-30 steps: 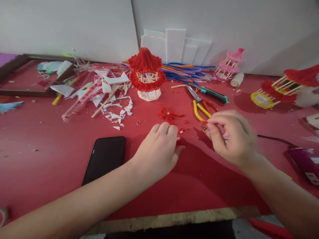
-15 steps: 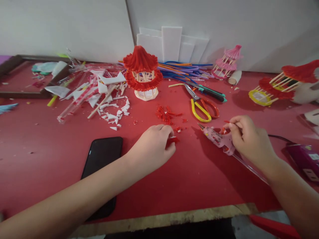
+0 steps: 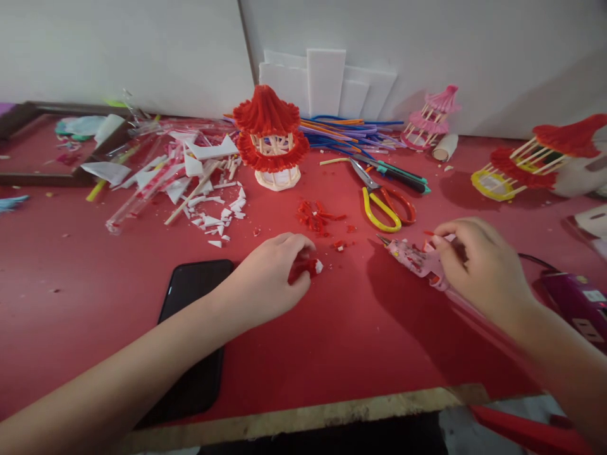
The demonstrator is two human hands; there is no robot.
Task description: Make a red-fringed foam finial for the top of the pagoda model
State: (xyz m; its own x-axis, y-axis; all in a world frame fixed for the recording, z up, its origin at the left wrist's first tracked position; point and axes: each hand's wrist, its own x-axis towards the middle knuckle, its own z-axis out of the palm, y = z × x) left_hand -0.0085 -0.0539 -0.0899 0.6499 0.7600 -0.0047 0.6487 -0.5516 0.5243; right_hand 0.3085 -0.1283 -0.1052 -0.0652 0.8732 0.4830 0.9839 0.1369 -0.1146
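My left hand [image 3: 272,275] is above the table's middle, its fingers curled round a small red piece with a white end [image 3: 317,266]. Most of that piece is hidden by the fingers. A thin red strip [image 3: 429,232] pokes out from the pinched thumb and forefinger of my right hand [image 3: 478,265]. Just left of and under the right hand lies a pink hot glue gun [image 3: 410,258], its metal nozzle pointing left and a clear glue stick running out behind. Red scraps [image 3: 315,218] are piled beyond the left hand.
Scissors [image 3: 379,202] and a cutter [image 3: 403,175] lie behind the glue gun. A red-roofed stick pagoda [image 3: 275,139] stands at the back; another [image 3: 531,161] leans at right. A phone [image 3: 199,335] lies beneath my left forearm. White foam scraps [image 3: 213,221] are scattered left.
My left hand has moved a little left with the small red-and-white piece, whose white end now shows. The right hand has shifted slightly, still pinching the red strip.
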